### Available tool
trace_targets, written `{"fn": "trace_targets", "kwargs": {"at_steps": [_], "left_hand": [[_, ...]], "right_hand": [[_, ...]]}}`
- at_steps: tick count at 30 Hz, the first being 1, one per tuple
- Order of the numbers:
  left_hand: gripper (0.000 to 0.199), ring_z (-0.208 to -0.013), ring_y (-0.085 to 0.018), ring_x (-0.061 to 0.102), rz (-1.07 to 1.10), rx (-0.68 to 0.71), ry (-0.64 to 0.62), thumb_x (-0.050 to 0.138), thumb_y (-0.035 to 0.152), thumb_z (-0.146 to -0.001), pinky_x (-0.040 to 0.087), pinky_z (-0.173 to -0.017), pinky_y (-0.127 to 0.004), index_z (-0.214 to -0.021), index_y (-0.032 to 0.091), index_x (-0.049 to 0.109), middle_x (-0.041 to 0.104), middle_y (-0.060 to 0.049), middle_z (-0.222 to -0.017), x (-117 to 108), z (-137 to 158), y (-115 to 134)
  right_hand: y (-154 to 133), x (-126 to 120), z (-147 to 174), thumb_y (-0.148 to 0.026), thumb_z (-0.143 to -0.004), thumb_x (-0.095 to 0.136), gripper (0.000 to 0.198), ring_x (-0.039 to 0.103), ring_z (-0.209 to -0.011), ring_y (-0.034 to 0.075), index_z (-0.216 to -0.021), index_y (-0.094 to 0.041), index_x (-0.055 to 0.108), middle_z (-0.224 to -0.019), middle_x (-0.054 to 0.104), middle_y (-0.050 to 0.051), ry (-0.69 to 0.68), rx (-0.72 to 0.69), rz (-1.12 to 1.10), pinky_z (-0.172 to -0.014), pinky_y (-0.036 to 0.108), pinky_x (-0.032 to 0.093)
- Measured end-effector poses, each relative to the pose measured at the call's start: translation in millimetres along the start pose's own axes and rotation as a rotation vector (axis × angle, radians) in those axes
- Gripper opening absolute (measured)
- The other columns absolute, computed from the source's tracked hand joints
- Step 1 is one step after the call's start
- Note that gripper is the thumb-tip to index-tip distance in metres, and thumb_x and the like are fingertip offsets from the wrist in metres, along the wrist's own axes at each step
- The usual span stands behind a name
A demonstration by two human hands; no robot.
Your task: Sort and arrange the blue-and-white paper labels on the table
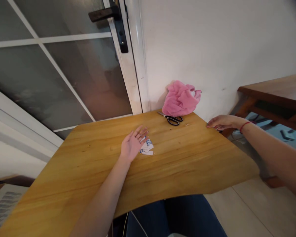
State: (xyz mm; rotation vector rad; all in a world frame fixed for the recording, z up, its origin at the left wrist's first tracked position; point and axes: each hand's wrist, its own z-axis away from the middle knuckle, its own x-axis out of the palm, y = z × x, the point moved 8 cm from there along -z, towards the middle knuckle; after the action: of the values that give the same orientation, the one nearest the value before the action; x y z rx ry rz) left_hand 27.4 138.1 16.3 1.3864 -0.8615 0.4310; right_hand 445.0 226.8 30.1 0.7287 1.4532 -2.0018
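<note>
My left hand (133, 144) rests palm up on the wooden table, its fingers spread and nothing in the palm. Right beside its fingers lie several white paper pieces (148, 148) with blue print, partly overlapping each other. Over at the table's right edge is my right hand (219, 122), with a red string around the wrist. Its fingers reach out loosely at the edge, and no object shows in them. Black-handled scissors (173, 120) lie at the back of the table, in front of a crumpled pink cloth (182, 98).
The wooden table (177, 171) meets a white wall and a glass-paned door (84, 65) with a dark handle (102, 14). Another wooden table (281, 89) stands to the right. Small crumbs dot the tabletop. A cable hangs near my legs.
</note>
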Motion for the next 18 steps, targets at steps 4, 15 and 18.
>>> {"fn": "trace_targets", "kwargs": {"at_steps": [4,15,18], "left_hand": [[0.045,-0.123,-0.026,0.044,-0.016,-0.001,0.017,0.041,0.033,-0.087,0.034,-0.105,-0.042,-0.125,0.011,0.049,0.046,-0.014,-0.135,-1,1,0],[0.044,-0.122,-0.025,0.046,-0.044,0.038,0.072,0.045,0.033,-0.084,0.037,-0.102,-0.04,-0.123,0.013,0.052,0.05,-0.013,-0.132,-9,-1,4],[0.043,-0.121,-0.025,0.047,-0.039,0.045,0.089,0.044,0.033,-0.084,0.037,-0.102,-0.039,-0.122,0.013,0.053,0.048,-0.013,-0.134,-12,-1,4]], "right_hand": [[17,-2,-9,-0.027,-0.075,0.063,0.016,0.062,-0.071,0.014,-0.082,-0.014,0.07,-0.099,0.067,0.015,-0.088,0.098,-0.076,-0.062,0.023,0.049],[21,-11,-17,-0.022,-0.069,0.067,0.013,0.059,-0.064,0.018,-0.071,-0.01,0.071,-0.076,0.068,0.014,0.076,0.036,0.091,-0.059,0.028,0.043],[13,-10,-18,-0.02,-0.068,0.068,0.012,0.058,-0.061,0.017,-0.067,-0.009,0.07,-0.069,0.066,0.013,0.09,0.028,0.138,-0.058,0.027,0.042]]}}
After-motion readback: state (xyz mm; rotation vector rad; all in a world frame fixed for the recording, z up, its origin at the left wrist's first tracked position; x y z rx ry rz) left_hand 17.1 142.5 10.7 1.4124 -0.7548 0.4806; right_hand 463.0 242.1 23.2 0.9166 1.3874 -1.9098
